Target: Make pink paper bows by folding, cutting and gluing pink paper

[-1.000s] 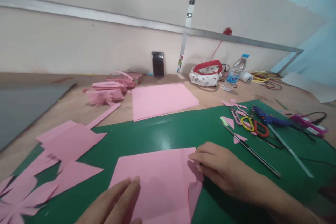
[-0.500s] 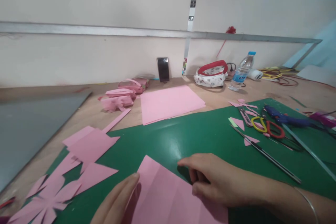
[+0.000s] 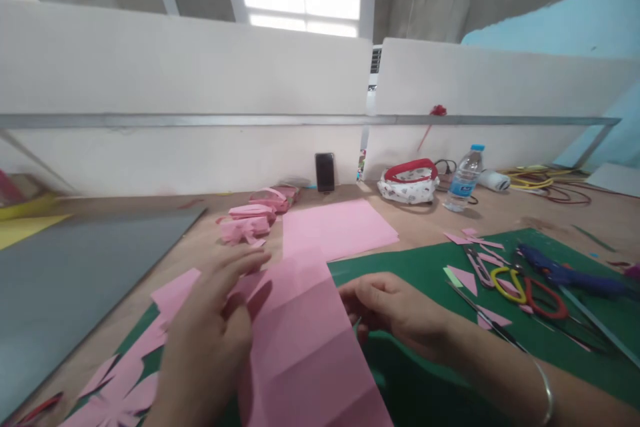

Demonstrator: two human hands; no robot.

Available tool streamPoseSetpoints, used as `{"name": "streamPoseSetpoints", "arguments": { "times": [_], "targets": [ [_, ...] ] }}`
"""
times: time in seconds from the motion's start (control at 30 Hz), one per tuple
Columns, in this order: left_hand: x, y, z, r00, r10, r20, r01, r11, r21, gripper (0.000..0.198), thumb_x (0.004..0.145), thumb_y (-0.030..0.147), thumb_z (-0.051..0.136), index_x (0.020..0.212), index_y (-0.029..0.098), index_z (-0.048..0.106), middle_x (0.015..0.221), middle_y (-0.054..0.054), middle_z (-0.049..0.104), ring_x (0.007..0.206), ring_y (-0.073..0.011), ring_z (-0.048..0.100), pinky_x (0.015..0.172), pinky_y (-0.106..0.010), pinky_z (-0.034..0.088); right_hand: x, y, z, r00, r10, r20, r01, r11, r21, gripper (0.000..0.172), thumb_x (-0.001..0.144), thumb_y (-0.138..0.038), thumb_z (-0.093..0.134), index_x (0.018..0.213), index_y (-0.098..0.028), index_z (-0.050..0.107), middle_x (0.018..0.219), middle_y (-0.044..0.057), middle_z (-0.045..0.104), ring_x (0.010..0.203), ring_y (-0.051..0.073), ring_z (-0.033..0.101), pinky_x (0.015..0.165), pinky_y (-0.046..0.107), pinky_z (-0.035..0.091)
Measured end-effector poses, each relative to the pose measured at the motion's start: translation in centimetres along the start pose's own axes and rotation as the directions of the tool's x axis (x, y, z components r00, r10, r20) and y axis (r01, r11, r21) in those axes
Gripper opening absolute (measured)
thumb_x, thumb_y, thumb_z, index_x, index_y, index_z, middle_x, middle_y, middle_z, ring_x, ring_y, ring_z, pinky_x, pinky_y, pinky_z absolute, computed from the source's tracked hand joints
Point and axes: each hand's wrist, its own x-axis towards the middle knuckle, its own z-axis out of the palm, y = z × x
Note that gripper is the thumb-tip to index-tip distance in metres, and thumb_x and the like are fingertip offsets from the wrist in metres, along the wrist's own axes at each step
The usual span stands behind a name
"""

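A creased pink sheet (image 3: 310, 340) is raised off the green mat (image 3: 415, 267) between my hands. At its left edge is my left hand (image 3: 210, 333), fingers apart and bent, the thumb by the paper. My right hand (image 3: 380, 303) is at the sheet's right edge with its fingers curled together; whether they pinch the edge is hidden. Behind the sheet lies a stack of flat pink paper (image 3: 345, 227). Cut pink pieces, among them a flower shape (image 3: 120, 400), are at the lower left.
Scissors (image 3: 545, 297), a pen, a blue glue gun (image 3: 570, 273) and pink scraps lie on the right. Farther back are pink bundles (image 3: 250, 220), a phone (image 3: 325, 172), a red-and-white pouch (image 3: 410, 187) and a bottle (image 3: 464, 180). A grey board (image 3: 85, 280) is at left.
The view has tilted up. The pink sheet has been lifted and turned, and my left hand has come up beside it with its fingers spread. My right hand's extended index finger has curled in.
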Motion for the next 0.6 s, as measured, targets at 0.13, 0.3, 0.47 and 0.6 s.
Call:
{"name": "streamPoseSetpoints", "arguments": {
  "times": [0.13, 0.3, 0.47, 0.6],
  "targets": [
    [1.7, 0.3, 2.7, 0.965, -0.191, 0.179, 0.223, 0.957, -0.184, 0.040, 0.066, 0.012, 0.044, 0.099, 0.025, 0.062, 0.114, -0.002, 0.064, 0.109, -0.0222, 0.058, 0.096, -0.037, 0.045, 0.5, 1.3, -1.2, 0.990, -0.011, -0.137, -0.007, 0.992, -0.129, 0.020, 0.072, -0.022, 0.062, 0.056, -0.012, 0.057, 0.053, -0.003, 0.050, 0.050, 0.005, 0.042, 0.049, 0.019, 0.030],
    [0.8, -0.7, 4.9, 0.918, -0.323, 0.231, 0.383, 0.872, -0.304, 0.030, 0.069, 0.024, 0.052, 0.097, 0.019, 0.060, 0.113, -0.009, 0.062, 0.104, -0.0288, 0.059, 0.088, -0.044, 0.048, 1.1, 2.6, -2.0, 0.959, 0.015, -0.284, -0.057, 0.988, -0.141, 0.018, 0.064, -0.015, 0.057, 0.047, -0.015, 0.050, 0.040, -0.006, 0.042, 0.038, 0.005, 0.033, 0.041, 0.020, 0.021],
    [-1.0, 0.1, 5.3, 0.989, -0.054, 0.141, 0.078, 0.982, -0.173, 0.031, 0.071, 0.041, 0.058, 0.092, 0.020, 0.067, 0.115, -0.010, 0.053, 0.119, -0.0317, 0.040, 0.108, -0.047, 0.020, 1.0, 2.5, -1.3, 0.895, -0.060, -0.442, -0.028, 0.982, -0.189, 0.021, 0.062, -0.022, 0.068, 0.052, -0.016, 0.051, 0.043, -0.007, 0.045, 0.040, 0.004, 0.034, 0.041, 0.020, 0.022],
    [-2.0, 2.3, 5.8, 0.877, -0.235, 0.419, 0.384, 0.867, -0.318, 0.059, 0.073, 0.054, 0.056, 0.117, 0.015, 0.056, 0.118, -0.012, 0.055, 0.113, -0.0314, 0.047, 0.102, -0.047, 0.029, 0.5, 2.1, -0.2, 0.883, -0.169, -0.437, 0.067, 0.969, -0.238, 0.020, 0.061, -0.023, 0.071, 0.055, -0.015, 0.054, 0.050, -0.004, 0.054, 0.047, 0.008, 0.045, 0.048, 0.022, 0.033]
  ]
}}
